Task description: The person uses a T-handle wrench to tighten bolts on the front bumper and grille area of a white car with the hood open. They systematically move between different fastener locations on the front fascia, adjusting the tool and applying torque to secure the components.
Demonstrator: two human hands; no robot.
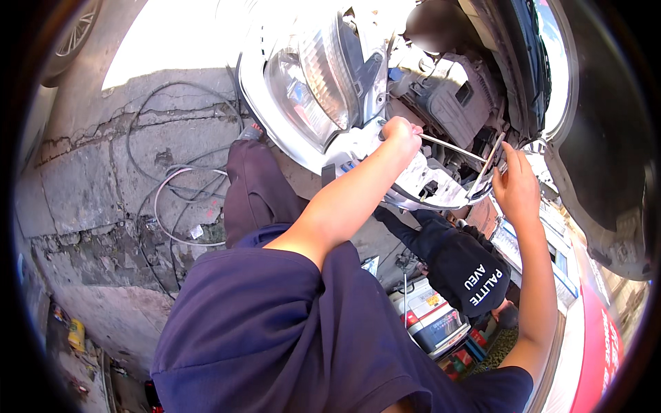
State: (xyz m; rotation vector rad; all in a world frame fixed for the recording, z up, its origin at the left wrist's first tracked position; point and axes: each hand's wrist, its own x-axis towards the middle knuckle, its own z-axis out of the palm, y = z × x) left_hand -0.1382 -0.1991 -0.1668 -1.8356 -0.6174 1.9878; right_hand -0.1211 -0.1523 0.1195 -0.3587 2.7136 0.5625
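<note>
A T-handle wrench (451, 146) spans the front of a white car's engine bay (454, 96). My left hand (401, 133) is closed round the end of its shaft, above the front edge beside the headlight (310, 79). That hand hides the wrench tip. On the right, the wrench's crossbar lies beside my right hand (516, 182). Its fingers are apart and curved, with the fingertips close to the bar's upper end; whether they touch is hard to tell. A grey plastic engine cover (458, 96) sits beyond the wrench.
The raised hood (606, 138) stands at the right. Below the bumper, a person in a dark jacket (468, 272) crouches near a white and red box (434, 323). Cables and a pale hose (158, 206) loop over cracked concrete at left. A yellow bottle (76, 335) lies at lower left.
</note>
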